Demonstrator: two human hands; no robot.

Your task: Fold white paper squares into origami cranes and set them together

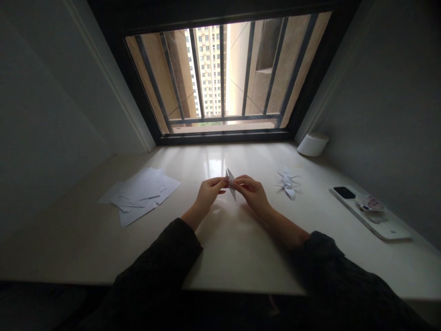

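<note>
A small folded piece of white paper (231, 182) is held up over the middle of the pale table (234, 248). My left hand (207, 193) pinches its left side with thumb and fingers closed. My right hand (252, 191) pinches its right side, fingers curled over it. Both hands meet at the paper, a little above the tabletop. Dark sleeves cover both forearms.
A loose stack of white paper sheets (139, 193) lies at the left. A finished folded paper crane (287, 183) sits right of my hands. A white phone (370, 212) lies at the right edge, a white round container (313, 144) in the far right corner. A barred window (223, 78) is ahead.
</note>
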